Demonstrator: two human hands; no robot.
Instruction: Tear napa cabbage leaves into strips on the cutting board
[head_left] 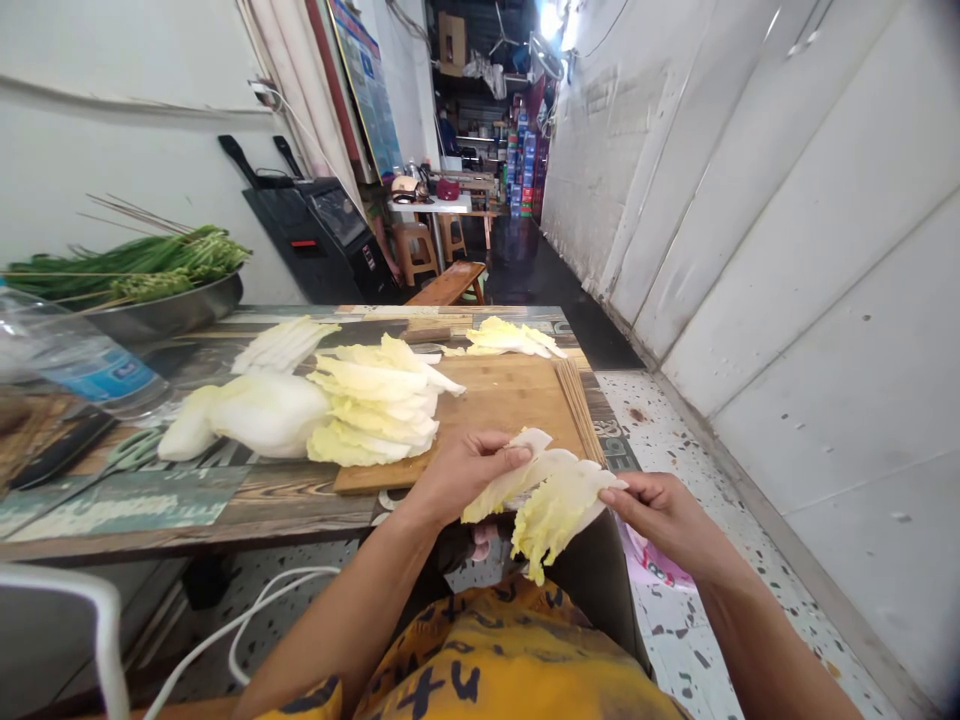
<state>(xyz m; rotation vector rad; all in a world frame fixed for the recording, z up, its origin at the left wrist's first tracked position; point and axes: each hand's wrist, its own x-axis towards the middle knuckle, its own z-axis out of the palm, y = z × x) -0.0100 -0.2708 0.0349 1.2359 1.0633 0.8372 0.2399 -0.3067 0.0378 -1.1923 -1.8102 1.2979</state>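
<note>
Pale yellow-white napa cabbage leaves (559, 505) are stretched between my two hands over my lap, just off the board's front edge. My left hand (480, 470) pinches their left end between thumb and fingers. At the opposite end, my right hand (660, 515) grips the white stem edge; whether a skewer is in its fingers I cannot tell. A wooden cutting board (502, 400) lies beyond, with a stack of cut leaves (379, 400) on its left part and a bundle of thin wooden skewers (577, 405) along its right edge. Left of the stack sits a whitish cabbage piece (262, 412).
More leaves lie behind the board at left (281, 345) and right (510, 338), near a wooden-handled knife (427, 335). Leftward are green-handled scissors (139, 450), a black-handled knife (67, 448), a plastic bottle (112, 375) and a metal bowl (180, 305) of skewered greens.
</note>
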